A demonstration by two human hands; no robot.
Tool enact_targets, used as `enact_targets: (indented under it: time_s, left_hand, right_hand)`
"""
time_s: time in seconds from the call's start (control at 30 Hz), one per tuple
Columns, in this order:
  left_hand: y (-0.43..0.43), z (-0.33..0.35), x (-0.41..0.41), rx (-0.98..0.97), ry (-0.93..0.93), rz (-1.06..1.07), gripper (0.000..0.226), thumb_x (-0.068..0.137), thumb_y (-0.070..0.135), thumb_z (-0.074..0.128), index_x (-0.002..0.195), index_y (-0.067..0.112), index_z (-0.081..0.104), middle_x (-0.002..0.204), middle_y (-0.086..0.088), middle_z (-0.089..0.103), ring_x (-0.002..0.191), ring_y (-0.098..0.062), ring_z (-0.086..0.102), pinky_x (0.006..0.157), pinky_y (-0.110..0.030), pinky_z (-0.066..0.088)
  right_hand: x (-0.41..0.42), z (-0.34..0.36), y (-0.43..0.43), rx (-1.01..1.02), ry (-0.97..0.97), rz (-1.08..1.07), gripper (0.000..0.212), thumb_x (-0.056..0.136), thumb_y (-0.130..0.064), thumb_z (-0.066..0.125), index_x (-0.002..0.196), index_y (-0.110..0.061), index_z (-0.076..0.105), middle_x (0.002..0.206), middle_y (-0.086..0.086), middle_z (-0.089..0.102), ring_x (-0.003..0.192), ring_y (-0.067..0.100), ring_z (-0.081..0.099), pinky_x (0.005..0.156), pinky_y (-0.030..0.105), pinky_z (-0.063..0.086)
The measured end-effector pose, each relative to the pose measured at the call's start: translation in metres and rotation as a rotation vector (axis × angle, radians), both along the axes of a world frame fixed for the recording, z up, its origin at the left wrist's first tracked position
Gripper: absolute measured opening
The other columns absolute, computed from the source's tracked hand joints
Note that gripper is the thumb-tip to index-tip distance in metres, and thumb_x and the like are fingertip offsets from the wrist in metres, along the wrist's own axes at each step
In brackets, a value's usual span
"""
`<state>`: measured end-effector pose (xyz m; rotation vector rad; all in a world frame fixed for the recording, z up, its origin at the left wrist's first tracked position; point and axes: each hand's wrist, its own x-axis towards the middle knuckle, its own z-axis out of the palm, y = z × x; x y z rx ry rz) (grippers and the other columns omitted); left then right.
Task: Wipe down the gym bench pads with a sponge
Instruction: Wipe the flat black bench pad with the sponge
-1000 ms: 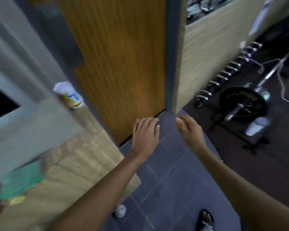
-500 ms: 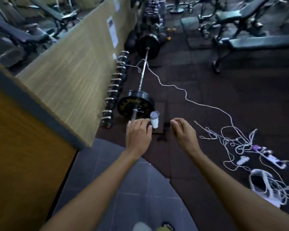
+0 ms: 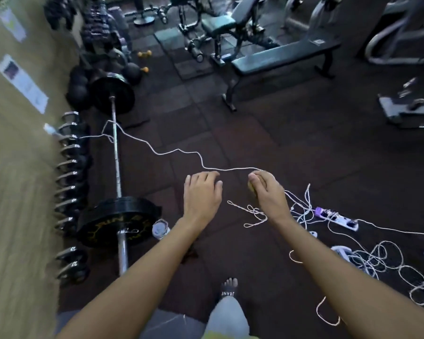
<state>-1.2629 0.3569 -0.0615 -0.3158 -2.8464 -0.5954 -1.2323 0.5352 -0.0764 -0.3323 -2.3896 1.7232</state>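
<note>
My right hand [image 3: 269,194] is curled around a small yellow sponge [image 3: 252,187], of which only an edge shows past the fingers. My left hand [image 3: 202,194] hangs beside it, palm down, fingers loosely spread and holding nothing. Both hands are held out over the dark rubber floor. A flat gym bench with a dark pad [image 3: 284,55] stands ahead at the upper right, well beyond my hands. Behind it is an adjustable bench with a teal seat pad [image 3: 217,26].
A loaded barbell [image 3: 115,152] lies on the floor to the left, next to a dumbbell rack [image 3: 70,192] along the wooden wall. A white cord [image 3: 181,152] crosses the floor to a power strip [image 3: 335,217] and tangled cables at right. A small cup [image 3: 160,228] stands by the plate.
The view has swung from the wooden door and grey tiles out into the gym floor. The benches have come into sight ahead. My hands keep the same pose.
</note>
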Motion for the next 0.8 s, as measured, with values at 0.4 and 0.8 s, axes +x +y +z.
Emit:
enact_targets:
  time_s: [0.4, 0.8]
  left_hand:
    - [0.152, 0.009, -0.333, -0.050, -0.045, -0.223, 0.023, 0.095, 0.027, 0.054, 0.115, 0.020, 0.065, 0.118, 0.002, 0.067, 0.115, -0.023, 0.058, 0.110, -0.046, 0.035]
    - [0.327, 0.009, -0.657, -0.081, -0.099, -0.247, 0.024, 0.097, 0.029, 0.051, 0.116, 0.022, 0.062, 0.117, 0.005, 0.066, 0.114, -0.020, 0.056, 0.111, -0.044, 0.033]
  right_hand:
    - [-0.292, 0.005, 0.142, 0.041, -0.038, -0.195, 0.015, 0.099, -0.036, 0.055, 0.095, -0.026, 0.065, 0.085, -0.004, 0.067, 0.088, 0.011, 0.062, 0.084, 0.029, 0.046]
    - [-0.620, 0.015, 0.313, 0.038, -0.087, -0.196, 0.020, 0.100, -0.036, 0.054, 0.104, -0.022, 0.067, 0.098, -0.001, 0.069, 0.096, 0.013, 0.061, 0.086, 0.027, 0.044]
